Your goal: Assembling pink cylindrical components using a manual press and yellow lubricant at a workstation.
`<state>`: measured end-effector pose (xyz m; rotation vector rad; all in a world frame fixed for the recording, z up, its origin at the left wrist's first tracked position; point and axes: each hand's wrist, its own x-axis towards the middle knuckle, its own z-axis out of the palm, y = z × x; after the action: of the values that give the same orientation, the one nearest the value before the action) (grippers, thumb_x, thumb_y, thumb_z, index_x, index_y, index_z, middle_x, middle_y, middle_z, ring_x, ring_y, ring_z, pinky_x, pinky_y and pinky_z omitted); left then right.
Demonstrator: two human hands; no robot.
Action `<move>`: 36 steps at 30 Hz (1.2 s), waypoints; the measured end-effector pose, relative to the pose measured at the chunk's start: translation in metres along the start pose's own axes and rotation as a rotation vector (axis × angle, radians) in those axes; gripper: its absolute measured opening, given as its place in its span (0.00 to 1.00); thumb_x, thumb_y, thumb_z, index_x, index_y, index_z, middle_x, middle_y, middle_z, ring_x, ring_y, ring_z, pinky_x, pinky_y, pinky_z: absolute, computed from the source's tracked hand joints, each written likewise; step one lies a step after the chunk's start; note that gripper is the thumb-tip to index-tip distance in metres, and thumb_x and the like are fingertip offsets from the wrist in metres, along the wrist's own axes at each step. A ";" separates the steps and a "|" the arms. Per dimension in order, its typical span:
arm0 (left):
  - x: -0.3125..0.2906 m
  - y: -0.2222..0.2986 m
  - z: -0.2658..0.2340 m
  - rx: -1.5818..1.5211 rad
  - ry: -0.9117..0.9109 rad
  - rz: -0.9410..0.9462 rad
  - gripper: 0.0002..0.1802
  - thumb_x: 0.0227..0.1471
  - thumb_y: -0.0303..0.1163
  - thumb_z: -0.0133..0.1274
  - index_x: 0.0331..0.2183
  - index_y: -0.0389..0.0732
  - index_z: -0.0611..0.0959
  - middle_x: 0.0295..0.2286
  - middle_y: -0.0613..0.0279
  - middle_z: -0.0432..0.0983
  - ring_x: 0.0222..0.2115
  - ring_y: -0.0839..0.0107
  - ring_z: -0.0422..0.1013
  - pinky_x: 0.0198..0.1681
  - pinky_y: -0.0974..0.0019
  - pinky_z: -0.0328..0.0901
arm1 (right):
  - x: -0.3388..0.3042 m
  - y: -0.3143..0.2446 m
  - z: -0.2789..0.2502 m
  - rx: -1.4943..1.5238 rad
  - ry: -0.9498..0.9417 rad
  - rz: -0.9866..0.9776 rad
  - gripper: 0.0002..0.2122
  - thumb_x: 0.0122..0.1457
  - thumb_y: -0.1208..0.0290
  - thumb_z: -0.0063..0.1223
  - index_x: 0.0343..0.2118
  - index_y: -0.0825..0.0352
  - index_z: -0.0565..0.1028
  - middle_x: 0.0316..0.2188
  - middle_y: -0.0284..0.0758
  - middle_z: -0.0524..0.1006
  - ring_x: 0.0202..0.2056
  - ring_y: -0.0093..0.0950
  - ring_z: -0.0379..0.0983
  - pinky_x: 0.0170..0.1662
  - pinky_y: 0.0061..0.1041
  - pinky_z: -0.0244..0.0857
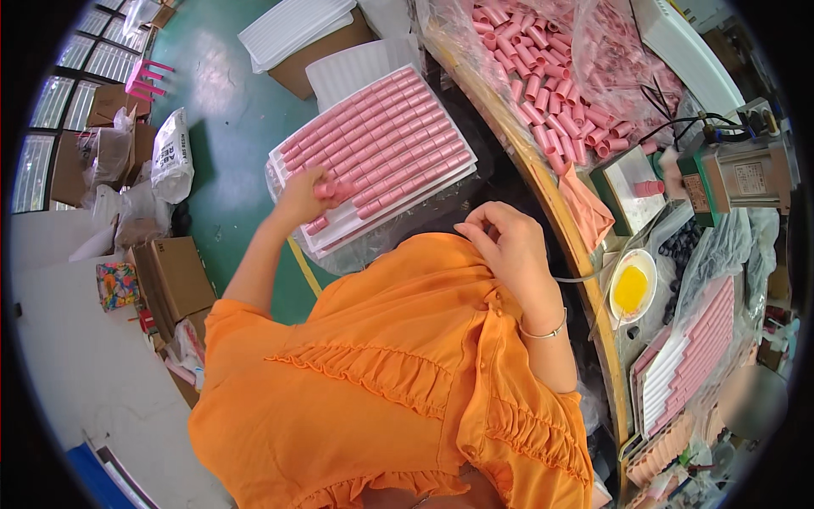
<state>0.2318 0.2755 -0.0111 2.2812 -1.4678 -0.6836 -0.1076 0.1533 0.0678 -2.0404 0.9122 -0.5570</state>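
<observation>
My left hand [303, 200] is closed on a pink tube [341, 190] at the near left part of a white tray [326, 243]. Rows of short pink tubes [381, 140] lie side by side across this tray. One separate tube [316, 226] lies close to the tray's near left edge, just below my left hand. In front of my orange top, to the right of the tray, my right hand [512, 248] is held with its fingers curled and the thumb near the fingertips. Whatever it may hold is hidden.
To the right runs a wooden-edged workbench [543, 182] with a heap of loose pink tubes [551, 85]. A small machine [738, 178], a bowl with yellow contents [632, 287] and another filled tray [691, 356] are there. Cartons [178, 276] and a white sack [172, 157] stand left.
</observation>
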 end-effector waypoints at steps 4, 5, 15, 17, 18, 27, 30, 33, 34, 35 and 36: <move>-0.023 -0.065 0.089 0.006 0.286 -0.062 0.12 0.45 0.29 0.63 0.33 0.40 0.78 0.28 0.55 0.81 0.32 0.58 0.78 0.35 0.59 0.70 | -0.007 0.000 0.005 -0.006 -0.034 -0.015 0.08 0.52 0.70 0.63 0.24 0.67 0.75 0.21 0.35 0.74 0.20 0.32 0.71 0.25 0.29 0.64; -0.024 -0.071 0.101 0.000 0.284 -0.061 0.12 0.45 0.29 0.63 0.33 0.40 0.78 0.28 0.55 0.81 0.32 0.58 0.78 0.35 0.59 0.70 | -0.007 0.000 0.007 0.001 -0.043 -0.028 0.08 0.52 0.70 0.63 0.25 0.66 0.75 0.22 0.36 0.74 0.20 0.32 0.71 0.25 0.29 0.64; -0.026 -0.091 0.145 0.017 0.542 0.030 0.10 0.43 0.21 0.59 0.31 0.39 0.76 0.28 0.54 0.77 0.32 0.54 0.74 0.35 0.56 0.68 | -0.013 -0.019 0.005 -0.052 -0.104 0.000 0.06 0.53 0.75 0.62 0.30 0.71 0.76 0.25 0.35 0.75 0.21 0.24 0.69 0.27 0.22 0.64; -0.030 -0.101 0.148 -0.014 0.520 0.062 0.10 0.43 0.22 0.59 0.32 0.39 0.77 0.30 0.54 0.76 0.34 0.54 0.72 0.37 0.56 0.67 | -0.016 -0.023 0.007 -0.047 -0.129 0.010 0.06 0.53 0.75 0.62 0.30 0.70 0.77 0.25 0.35 0.75 0.21 0.25 0.70 0.27 0.22 0.64; -0.031 -0.107 0.149 -0.013 0.523 0.059 0.10 0.43 0.22 0.59 0.32 0.39 0.77 0.30 0.54 0.76 0.34 0.54 0.72 0.37 0.56 0.67 | -0.015 -0.023 0.008 -0.047 -0.131 0.007 0.06 0.53 0.75 0.62 0.30 0.70 0.77 0.25 0.35 0.75 0.21 0.25 0.70 0.27 0.22 0.64; -0.059 -0.099 0.152 0.121 0.396 0.121 0.36 0.37 0.16 0.60 0.53 0.44 0.76 0.39 0.55 0.68 0.41 0.54 0.68 0.40 0.55 0.66 | -0.026 -0.021 0.008 -0.064 -0.095 -0.006 0.08 0.51 0.70 0.63 0.28 0.68 0.77 0.24 0.36 0.75 0.22 0.32 0.73 0.27 0.28 0.66; -0.063 -0.088 0.156 0.112 0.402 0.047 0.33 0.39 0.20 0.63 0.51 0.42 0.75 0.38 0.54 0.68 0.40 0.52 0.68 0.40 0.54 0.66 | -0.031 -0.020 0.008 -0.067 -0.092 -0.014 0.08 0.51 0.70 0.63 0.28 0.68 0.77 0.24 0.37 0.76 0.22 0.32 0.74 0.28 0.28 0.66; -0.068 -0.092 0.153 0.045 0.496 0.033 0.29 0.41 0.23 0.64 0.47 0.40 0.73 0.38 0.52 0.68 0.39 0.49 0.68 0.39 0.53 0.66 | -0.034 -0.018 0.006 -0.057 -0.113 -0.014 0.08 0.52 0.70 0.63 0.28 0.68 0.76 0.24 0.37 0.76 0.23 0.33 0.74 0.28 0.29 0.67; -0.076 -0.094 0.149 0.050 0.470 0.015 0.26 0.42 0.24 0.63 0.45 0.39 0.72 0.38 0.51 0.68 0.39 0.48 0.68 0.39 0.52 0.65 | -0.035 -0.018 0.006 -0.035 -0.116 0.009 0.08 0.52 0.70 0.63 0.28 0.68 0.76 0.24 0.37 0.76 0.23 0.33 0.74 0.29 0.29 0.67; -0.082 -0.097 0.146 0.053 0.442 -0.003 0.24 0.44 0.24 0.63 0.43 0.39 0.71 0.38 0.51 0.68 0.39 0.47 0.68 0.39 0.52 0.65 | -0.037 -0.017 0.006 -0.013 -0.120 0.033 0.08 0.52 0.70 0.63 0.28 0.68 0.76 0.24 0.36 0.76 0.23 0.33 0.75 0.29 0.28 0.67; -0.088 -0.102 0.145 0.055 0.440 -0.002 0.24 0.44 0.24 0.63 0.43 0.39 0.71 0.38 0.51 0.68 0.39 0.47 0.68 0.39 0.52 0.65 | -0.036 -0.016 0.006 -0.011 -0.119 0.035 0.08 0.52 0.70 0.63 0.28 0.68 0.76 0.24 0.36 0.76 0.23 0.33 0.75 0.29 0.28 0.67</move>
<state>0.1962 0.3933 -0.1656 2.2825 -1.2817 -0.1237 -0.1209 0.1904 0.0751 -2.0402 0.8793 -0.4079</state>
